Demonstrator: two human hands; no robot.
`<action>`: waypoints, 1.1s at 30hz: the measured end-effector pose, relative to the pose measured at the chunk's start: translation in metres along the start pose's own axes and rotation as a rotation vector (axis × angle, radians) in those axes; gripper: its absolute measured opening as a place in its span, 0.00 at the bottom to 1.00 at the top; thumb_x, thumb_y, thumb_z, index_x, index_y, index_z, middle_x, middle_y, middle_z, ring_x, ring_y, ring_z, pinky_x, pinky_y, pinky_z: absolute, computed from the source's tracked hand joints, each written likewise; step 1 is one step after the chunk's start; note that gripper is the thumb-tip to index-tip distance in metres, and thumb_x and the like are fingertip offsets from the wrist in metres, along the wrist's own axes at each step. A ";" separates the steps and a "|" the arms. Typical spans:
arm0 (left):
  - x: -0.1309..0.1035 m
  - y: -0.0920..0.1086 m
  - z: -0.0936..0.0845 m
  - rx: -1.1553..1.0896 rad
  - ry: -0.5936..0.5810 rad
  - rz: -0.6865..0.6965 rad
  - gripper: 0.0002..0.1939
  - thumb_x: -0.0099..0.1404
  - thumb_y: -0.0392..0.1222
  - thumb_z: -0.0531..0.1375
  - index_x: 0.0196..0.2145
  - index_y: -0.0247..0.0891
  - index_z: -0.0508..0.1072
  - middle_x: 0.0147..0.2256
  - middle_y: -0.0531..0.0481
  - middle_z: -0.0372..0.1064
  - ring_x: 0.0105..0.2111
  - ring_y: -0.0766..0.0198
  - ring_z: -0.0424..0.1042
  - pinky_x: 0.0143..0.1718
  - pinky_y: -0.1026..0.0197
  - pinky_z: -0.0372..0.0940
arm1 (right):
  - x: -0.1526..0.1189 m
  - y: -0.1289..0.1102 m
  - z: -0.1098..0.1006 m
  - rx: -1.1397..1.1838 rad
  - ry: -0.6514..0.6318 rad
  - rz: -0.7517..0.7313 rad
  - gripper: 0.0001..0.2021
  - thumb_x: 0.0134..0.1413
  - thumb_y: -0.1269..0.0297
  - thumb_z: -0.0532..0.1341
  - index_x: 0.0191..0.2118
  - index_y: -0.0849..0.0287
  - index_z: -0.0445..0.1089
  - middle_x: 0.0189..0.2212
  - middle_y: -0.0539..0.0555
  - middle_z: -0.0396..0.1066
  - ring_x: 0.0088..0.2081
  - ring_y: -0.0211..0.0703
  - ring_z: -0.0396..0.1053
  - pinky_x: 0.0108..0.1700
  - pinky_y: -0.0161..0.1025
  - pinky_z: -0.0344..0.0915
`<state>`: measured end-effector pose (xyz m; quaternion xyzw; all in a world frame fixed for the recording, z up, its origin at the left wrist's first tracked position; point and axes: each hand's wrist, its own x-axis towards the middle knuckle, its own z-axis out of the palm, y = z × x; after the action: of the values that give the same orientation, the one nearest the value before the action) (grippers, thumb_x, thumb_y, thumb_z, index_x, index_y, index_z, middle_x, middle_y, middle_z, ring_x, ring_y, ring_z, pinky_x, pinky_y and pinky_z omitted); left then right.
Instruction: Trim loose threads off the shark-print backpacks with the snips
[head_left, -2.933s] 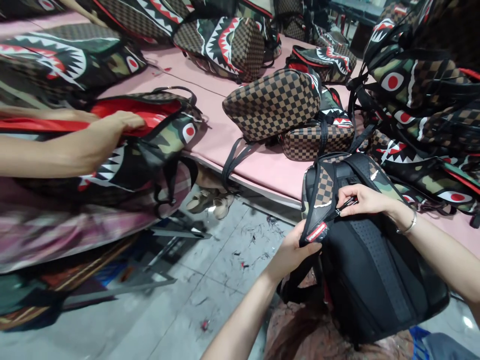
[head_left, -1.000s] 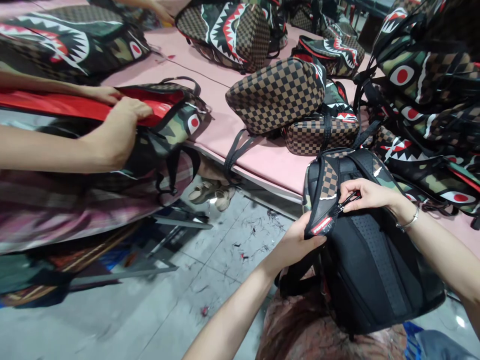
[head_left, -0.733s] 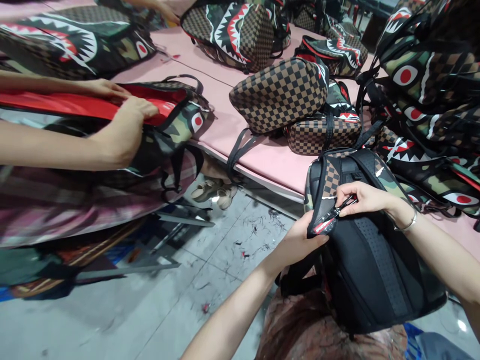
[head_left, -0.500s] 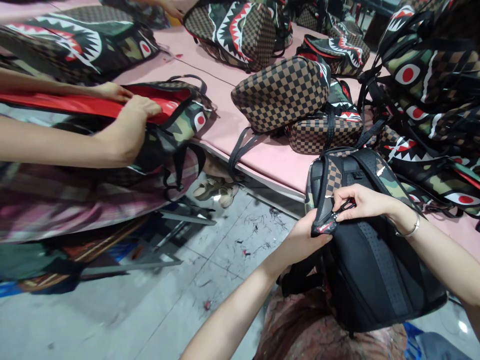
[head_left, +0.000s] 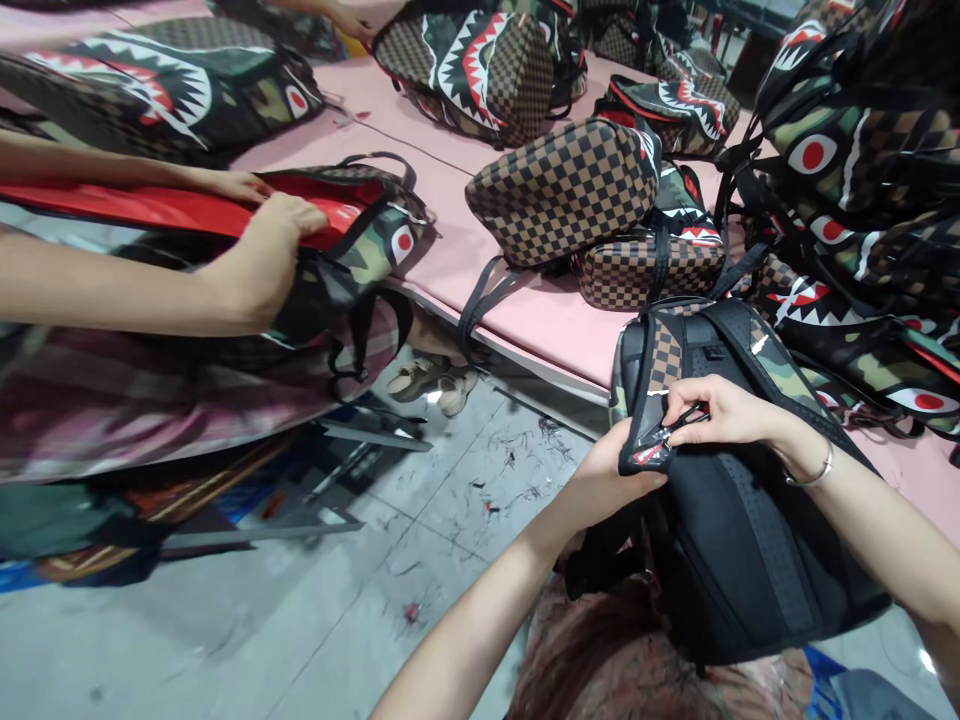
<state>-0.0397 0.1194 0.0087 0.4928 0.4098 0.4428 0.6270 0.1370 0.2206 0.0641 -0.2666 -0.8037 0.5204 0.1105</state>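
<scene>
A black backpack (head_left: 750,540) with checkered and camouflage trim rests on my lap, its back panel and straps facing up. My left hand (head_left: 607,475) is closed around the lower end of one shoulder strap (head_left: 651,440), where a little red and white shows. Pinched in my right hand (head_left: 716,408) is a small dark tool that looks like thread snips (head_left: 694,412). Its tip is at the strap end, close to my left fingers. My fingers partly hide the tool, so whether its blades touch the strap I cannot tell.
Checkered and camouflage backpacks (head_left: 562,195) lie on the pink table (head_left: 442,265), with a tall pile (head_left: 847,230) at right. At left, a co-worker's hands (head_left: 281,225) reach into a red-lined backpack (head_left: 360,225). Thread scraps (head_left: 517,465) litter the tiled floor.
My right hand and the small tool have shifted very slightly at the strap end. My left hand keeps its hold. The view has moved a little.
</scene>
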 end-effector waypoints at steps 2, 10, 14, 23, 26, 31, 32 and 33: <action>-0.001 0.000 0.001 -0.124 0.046 -0.026 0.34 0.48 0.41 0.67 0.53 0.39 0.62 0.50 0.45 0.65 0.49 0.53 0.64 0.50 0.54 0.58 | -0.003 0.007 -0.003 0.007 0.142 0.002 0.12 0.44 0.59 0.66 0.28 0.62 0.66 0.27 0.50 0.68 0.27 0.35 0.64 0.30 0.32 0.62; -0.001 -0.005 0.002 -0.467 0.204 -0.198 0.18 0.58 0.48 0.58 0.43 0.36 0.70 0.28 0.51 0.69 0.22 0.70 0.64 0.24 0.66 0.63 | -0.020 0.043 -0.020 -0.275 0.447 -0.122 0.12 0.45 0.57 0.65 0.34 0.58 0.70 0.32 0.53 0.71 0.36 0.43 0.67 0.43 0.42 0.63; 0.000 -0.007 0.001 -0.502 0.194 -0.211 0.18 0.58 0.48 0.58 0.43 0.35 0.71 0.24 0.52 0.67 0.19 0.71 0.62 0.21 0.66 0.64 | -0.022 0.042 -0.017 -0.353 0.401 -0.181 0.11 0.50 0.56 0.62 0.36 0.58 0.69 0.34 0.55 0.70 0.37 0.44 0.67 0.42 0.43 0.64; -0.001 -0.005 0.002 -0.494 0.183 -0.238 0.17 0.58 0.48 0.59 0.42 0.35 0.70 0.24 0.53 0.66 0.19 0.71 0.62 0.21 0.66 0.64 | -0.012 0.024 -0.014 -0.506 0.209 -0.357 0.09 0.56 0.61 0.57 0.41 0.59 0.67 0.36 0.57 0.71 0.39 0.44 0.67 0.44 0.43 0.62; -0.001 -0.002 0.002 -0.489 0.177 -0.243 0.16 0.59 0.48 0.58 0.41 0.36 0.70 0.23 0.53 0.65 0.19 0.72 0.62 0.22 0.66 0.65 | -0.008 0.025 -0.014 -0.510 0.197 -0.398 0.09 0.56 0.61 0.58 0.39 0.60 0.68 0.34 0.57 0.71 0.37 0.43 0.68 0.42 0.42 0.62; -0.001 0.002 0.001 -0.457 0.158 -0.244 0.17 0.59 0.49 0.58 0.41 0.34 0.70 0.24 0.53 0.64 0.19 0.72 0.61 0.22 0.66 0.63 | -0.004 0.026 -0.012 -0.529 0.171 -0.434 0.08 0.56 0.61 0.57 0.36 0.60 0.68 0.31 0.56 0.70 0.35 0.42 0.67 0.40 0.41 0.62; -0.001 0.003 0.001 -0.446 0.155 -0.240 0.17 0.59 0.49 0.58 0.42 0.34 0.70 0.25 0.52 0.65 0.20 0.71 0.61 0.23 0.66 0.62 | -0.004 0.025 -0.012 -0.532 0.158 -0.436 0.08 0.57 0.61 0.57 0.36 0.60 0.68 0.31 0.56 0.70 0.36 0.42 0.67 0.40 0.41 0.62; -0.001 0.003 0.001 -0.433 0.155 -0.233 0.18 0.59 0.49 0.58 0.42 0.34 0.70 0.27 0.51 0.66 0.21 0.70 0.62 0.23 0.66 0.62 | -0.004 0.024 -0.011 -0.535 0.144 -0.436 0.08 0.57 0.61 0.57 0.36 0.60 0.68 0.31 0.56 0.70 0.36 0.42 0.67 0.40 0.41 0.62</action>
<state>-0.0391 0.1185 0.0121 0.2611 0.4063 0.4816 0.7313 0.1528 0.2350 0.0477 -0.1441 -0.9397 0.2355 0.2019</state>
